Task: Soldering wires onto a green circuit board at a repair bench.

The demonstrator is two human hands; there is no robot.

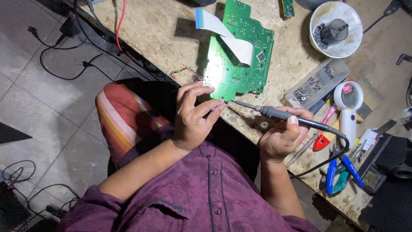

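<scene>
Nearest the lens: the person's purple buttoned shirt (206,197), forearms reaching up from it toward the table (163,34).

Left hand (193,116) sits at the near table edge, fingers curled and pressed toward the thumb in a pinch. Something thin seems to lie at the fingertips, aimed at the iron's tip; too small to tell what it is. The fingertips hover at the lower corner of the green circuit board (240,56), whether touching cannot be told.

The board lies flat on the table just beyond both hands, brightly lit at its near-left corner. A white flat ribbon cable (227,36) arcs over it, blue-tipped at the far end. Thin red wires (182,72) trail off the board's left edge.

Handling judgement: the board looks light and stiff but fragile, with small parts and fine traces on its face. Best taken by the bare edges or corners, not by the ribbon, which looks soft and easy to crease or tear at its socket.

Right hand (281,137) is wrapped closed around the dark handle of a soldering iron (283,115), thumb on top, metal tip pointing left at the board's lower edge. The iron looks light and rigid; the tip is probably hot, so hold only the handle. Its black cord loops off to the right.

Further right: a clear parts tray (315,81) of small metal pieces, a white bowl (337,28), a white handled magnifier (349,107), blue-handled pliers (339,172).
</scene>
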